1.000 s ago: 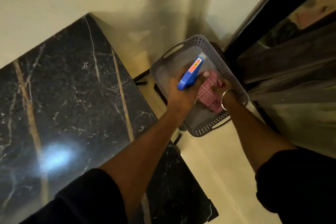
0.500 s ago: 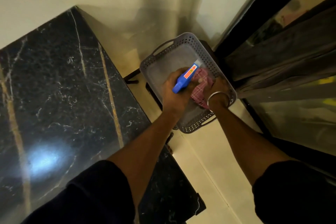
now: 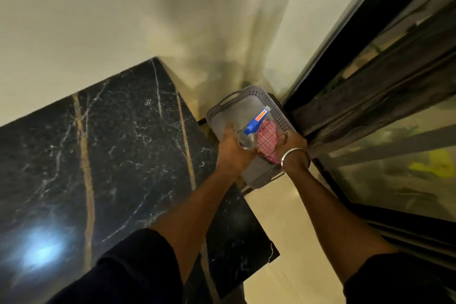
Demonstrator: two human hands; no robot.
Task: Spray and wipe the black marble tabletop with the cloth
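Observation:
The black marble tabletop (image 3: 103, 160) with gold and white veins fills the left of the view. Just past its right edge, a grey perforated basket (image 3: 249, 96) stands low on the floor. Over the basket, my left hand (image 3: 230, 153) grips a clear spray bottle (image 3: 255, 124) with a blue trigger head. My right hand (image 3: 291, 142), with a metal bangle on the wrist, holds a pink checked cloth (image 3: 267, 140) beside the bottle. Part of the cloth is hidden behind the bottle and my fingers.
A cream wall (image 3: 123, 20) runs behind the table. A dark-framed glass door (image 3: 394, 131) with a grey curtain stands at the right. Beige floor tiles (image 3: 283, 217) lie between the table's corner and the door. A bright light reflection glares on the marble at lower left.
The view has tilted up and away, so the hands and basket look smaller. Both hands have stayed over the basket, gripping the bottle and the cloth, and the bottle's clear body now shows.

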